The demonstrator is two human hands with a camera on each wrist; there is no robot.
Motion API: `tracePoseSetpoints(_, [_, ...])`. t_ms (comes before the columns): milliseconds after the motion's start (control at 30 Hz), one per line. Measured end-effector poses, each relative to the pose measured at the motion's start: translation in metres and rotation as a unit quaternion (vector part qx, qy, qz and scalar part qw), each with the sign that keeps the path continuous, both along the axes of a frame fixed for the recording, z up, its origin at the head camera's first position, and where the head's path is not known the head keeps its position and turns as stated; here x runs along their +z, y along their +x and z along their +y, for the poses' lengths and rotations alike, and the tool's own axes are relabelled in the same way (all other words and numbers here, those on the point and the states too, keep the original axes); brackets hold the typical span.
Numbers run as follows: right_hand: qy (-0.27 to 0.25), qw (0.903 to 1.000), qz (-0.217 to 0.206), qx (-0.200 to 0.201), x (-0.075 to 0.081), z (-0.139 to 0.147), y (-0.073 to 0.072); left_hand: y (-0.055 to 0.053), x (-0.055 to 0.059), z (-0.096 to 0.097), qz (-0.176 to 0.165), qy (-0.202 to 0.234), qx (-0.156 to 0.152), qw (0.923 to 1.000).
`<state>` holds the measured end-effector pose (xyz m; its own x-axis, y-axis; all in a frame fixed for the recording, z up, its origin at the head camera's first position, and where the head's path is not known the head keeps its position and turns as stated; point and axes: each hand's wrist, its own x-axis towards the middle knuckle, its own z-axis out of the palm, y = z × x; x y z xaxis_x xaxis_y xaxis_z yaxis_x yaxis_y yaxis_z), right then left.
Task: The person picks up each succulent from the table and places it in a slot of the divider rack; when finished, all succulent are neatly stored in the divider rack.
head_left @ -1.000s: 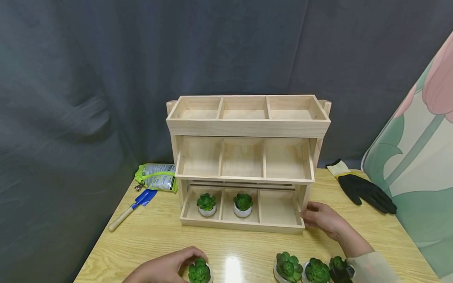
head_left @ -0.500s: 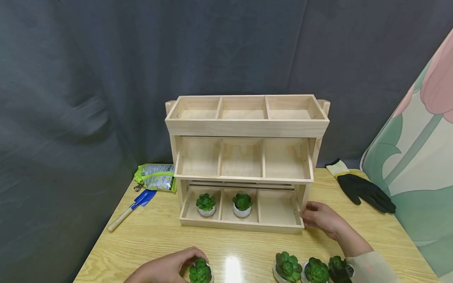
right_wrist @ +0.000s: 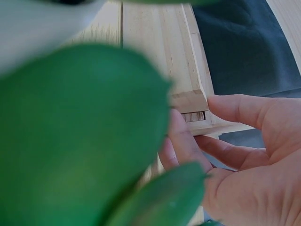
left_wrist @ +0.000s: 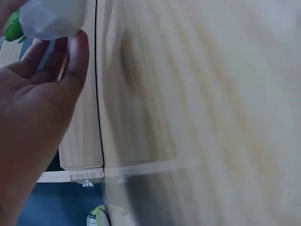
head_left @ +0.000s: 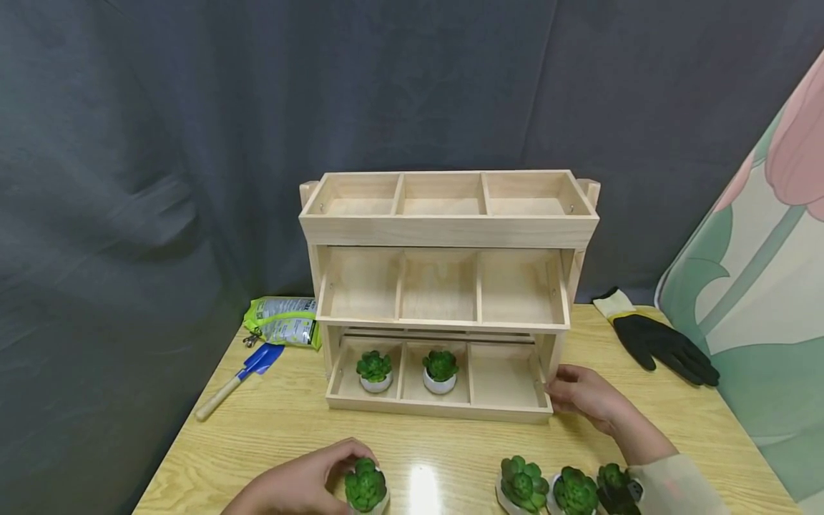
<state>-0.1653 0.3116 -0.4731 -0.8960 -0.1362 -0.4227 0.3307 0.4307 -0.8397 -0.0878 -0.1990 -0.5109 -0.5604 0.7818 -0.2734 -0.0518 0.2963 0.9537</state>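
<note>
A small succulent in a white pot (head_left: 365, 486) is held by my left hand (head_left: 299, 478) at the front of the table. In the left wrist view its faceted white pot (left_wrist: 54, 18) rests against the fingertips. My right hand (head_left: 589, 397) grips the lower right end of a three-tier wooden plant stand (head_left: 450, 232). The right wrist view has thumb and fingers (right_wrist: 185, 141) on either side of the stand's wooden edge. In the bottom tier, one potted succulent (head_left: 375, 368) sits in the left compartment and another succulent (head_left: 440, 368) in the middle one.
Several potted succulents (head_left: 524, 485) stand at the front right, close to the right forearm; large blurred leaves (right_wrist: 80, 132) block much of the right wrist view. A blue trowel (head_left: 241, 379) and a green bag (head_left: 283, 320) lie left of the stand. A black glove (head_left: 663, 343) lies right.
My left hand and the succulent in it have moved slightly forward, toward the stand. The right hand keeps its grip on the stand's lower right end.
</note>
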Motion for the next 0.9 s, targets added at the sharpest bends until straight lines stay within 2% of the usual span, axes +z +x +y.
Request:
tracePoseSetpoints(133, [0.0,1.0,0.0,0.0,0.0,0.0,0.0,-0.003,0.004,0.003,-0.019,0.027,0.006,0.9994])
tracePoseSetpoints(333, [-0.001,1.0,0.001,-0.002,0.001,0.0,0.0,-0.009,0.011,0.011,0.021,0.028,0.023,0.9991])
tracePoseSetpoints(667, [-0.003,1.0,0.004,-0.005,0.001,-0.001,0.002,-0.019,0.019,0.027,0.036,0.053,0.03,0.9975])
tracePoseSetpoints(900, [-0.004,1.0,0.004,-0.005,0.001,-0.002,0.002,-0.028,0.024,0.042,0.105,0.057,0.052,0.9914])
